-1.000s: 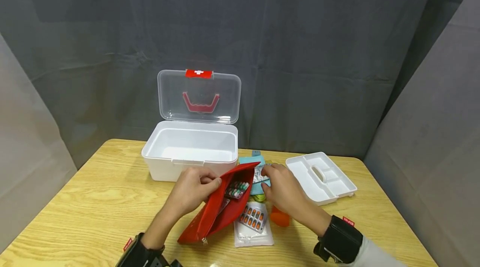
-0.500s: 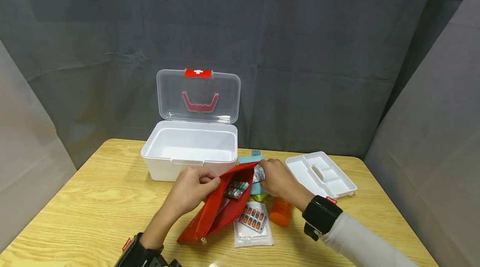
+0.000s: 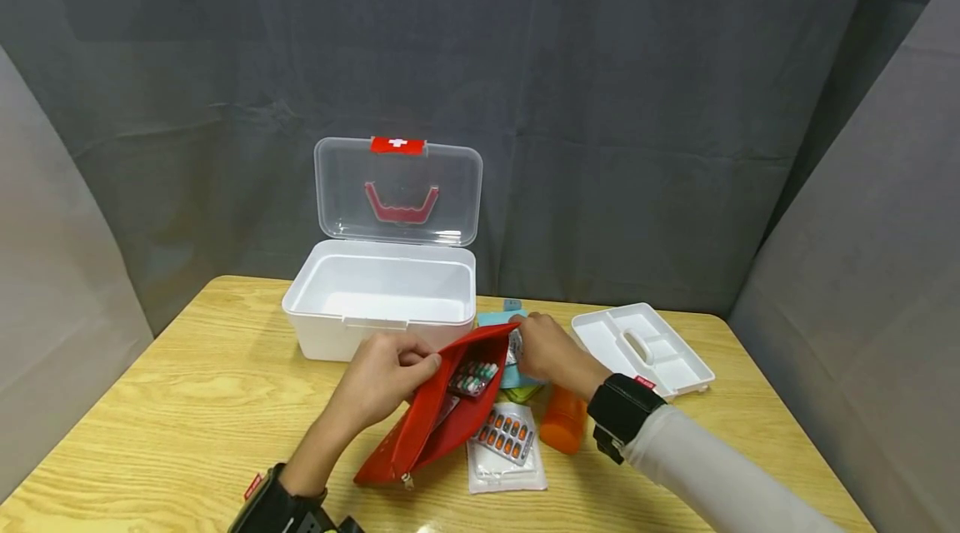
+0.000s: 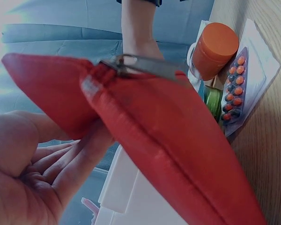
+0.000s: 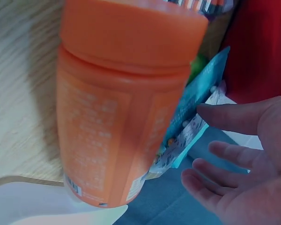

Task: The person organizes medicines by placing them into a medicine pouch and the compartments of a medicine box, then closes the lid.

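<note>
My left hand (image 3: 386,371) pinches the upper edge of a red zip pouch (image 3: 468,423), held tilted with its mouth open. Inside the pouch lies a blister pack of green-and-white capsules (image 3: 474,378). In the left wrist view, the zipped edge of the pouch hides part of the fingers. Beyond the pouch's far corner is my right hand (image 3: 551,354); in the right wrist view its thumb and fingers are spread apart beside a silver blister pack (image 5: 185,136) and a blue packet (image 5: 196,91). An orange bottle (image 3: 564,420) stands under the right wrist.
A white first-aid box (image 3: 390,333) stands behind the pouch, its clear lid (image 3: 345,183) raised. A white compartment tray (image 3: 678,362) lies at the right. In front are a blister pack of orange capsules (image 3: 508,435) and a white packet (image 3: 517,479). Something green (image 4: 213,103) sits by the bottle.
My right hand has moved slightly left and away from me, to the pouch's far corner, and the wrist has swung left, showing more of the bottle. My left hand and the pouch stay put.
</note>
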`<state>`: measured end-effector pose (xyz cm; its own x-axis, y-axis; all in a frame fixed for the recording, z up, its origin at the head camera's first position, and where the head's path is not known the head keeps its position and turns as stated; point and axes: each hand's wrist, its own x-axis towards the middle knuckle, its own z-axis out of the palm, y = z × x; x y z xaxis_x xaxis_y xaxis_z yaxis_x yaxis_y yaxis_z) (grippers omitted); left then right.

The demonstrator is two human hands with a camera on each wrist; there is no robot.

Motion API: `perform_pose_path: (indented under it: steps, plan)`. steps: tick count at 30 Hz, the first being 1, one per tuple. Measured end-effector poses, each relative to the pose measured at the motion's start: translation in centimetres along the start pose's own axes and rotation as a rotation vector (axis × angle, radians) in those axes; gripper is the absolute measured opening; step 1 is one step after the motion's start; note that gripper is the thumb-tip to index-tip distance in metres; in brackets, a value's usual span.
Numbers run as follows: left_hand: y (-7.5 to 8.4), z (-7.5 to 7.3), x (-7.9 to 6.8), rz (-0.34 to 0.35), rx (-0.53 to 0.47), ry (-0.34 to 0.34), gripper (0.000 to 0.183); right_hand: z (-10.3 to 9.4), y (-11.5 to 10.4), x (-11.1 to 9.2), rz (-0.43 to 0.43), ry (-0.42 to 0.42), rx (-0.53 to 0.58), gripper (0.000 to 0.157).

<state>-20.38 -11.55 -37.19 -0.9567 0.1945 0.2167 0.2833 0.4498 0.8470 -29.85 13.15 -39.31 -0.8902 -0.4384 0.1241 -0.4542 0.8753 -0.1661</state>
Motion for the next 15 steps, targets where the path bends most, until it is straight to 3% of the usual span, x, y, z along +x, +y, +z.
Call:
perform_pose_path:
  steps: [5, 15]
  plan:
    - [-0.1, 0.0, 0.0, -0.003, 0.002, -0.001, 0.011, -0.1, 0.2, 1.0, 0.007, -0.043, -0.001, 0.033]
    - [0.0, -0.1, 0.0, -0.009, -0.004, 0.002, 0.011, 0.4, 0.6, 2.0, 0.058, -0.096, -0.02, 0.033]
